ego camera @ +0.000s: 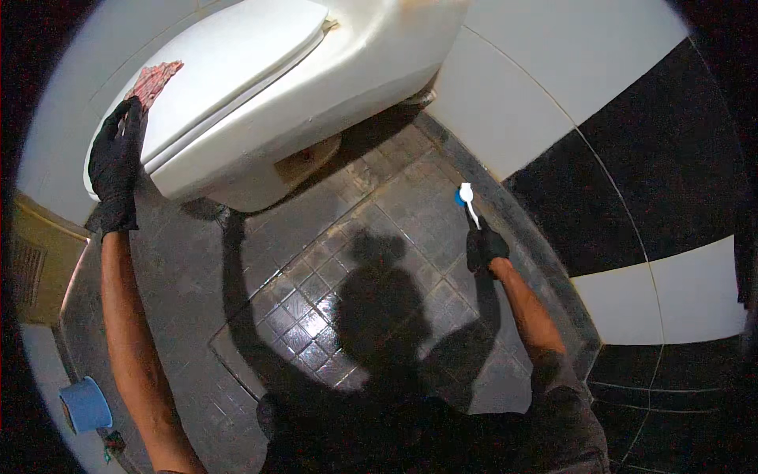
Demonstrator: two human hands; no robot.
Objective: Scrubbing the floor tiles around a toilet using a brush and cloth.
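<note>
A white toilet stands before me with its lid down. My left hand, in a black glove, pinches a crumpled red-and-white patterned cloth over the rounded front end of the lid. Whether the cloth touches the lid surface I cannot tell. Off to the right, my black-gloved right hand grips a white-handled brush, low by the wall's base. Some blue shows beside the white head; its bristles are mostly hidden.
Grey floor tiles carry my shadow, with a wet-looking shine in the middle. Dark skirting edges the black-and-white tiled wall at right. A blue plastic container sits at lower left. A yellowish panel with slats is at far left.
</note>
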